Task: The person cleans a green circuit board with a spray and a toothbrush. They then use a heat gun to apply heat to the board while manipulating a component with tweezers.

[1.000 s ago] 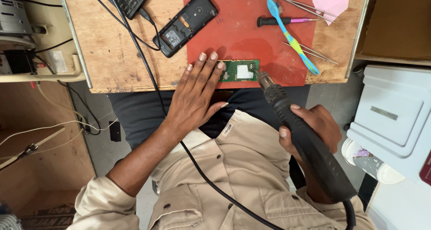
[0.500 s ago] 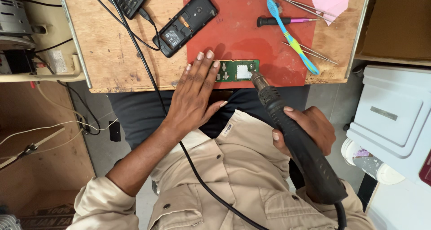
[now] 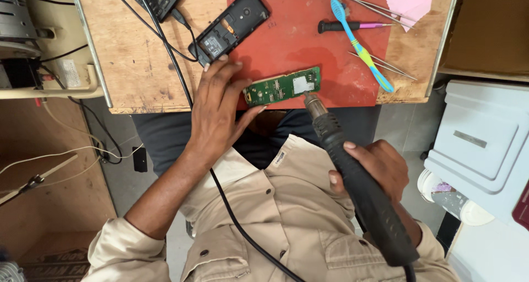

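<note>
The green circuit board (image 3: pixel 282 86) lies flat on the red mat (image 3: pixel 308 45), near the front edge of the wooden surface (image 3: pixel 138 61) and close to the person's body, where it is easy to reach. The left hand (image 3: pixel 217 108) lies palm down with fingers spread, fingertips on the mat at the board's left end and the thumb along its lower edge; its grip is open and clamps nothing, and it looks to be pinning the board so it cannot slide. The right hand (image 3: pixel 374 169) has its grip closed round the black handle of the hot-air tool (image 3: pixel 352 177), held at a slant so the metal nozzle sits just over the silver shield on the board's right part. An opened black phone (image 3: pixel 230 26), a blue toothbrush (image 3: pixel 361 45), a screwdriver (image 3: pixel 347 25) and tweezers (image 3: pixel 377 63) lie farther back, out of the way. Compared with the earlier frames, the nozzle has moved up from beside the board's right corner onto the board, and the left hand has shifted leftward, leaving more of the board bare.
</note>
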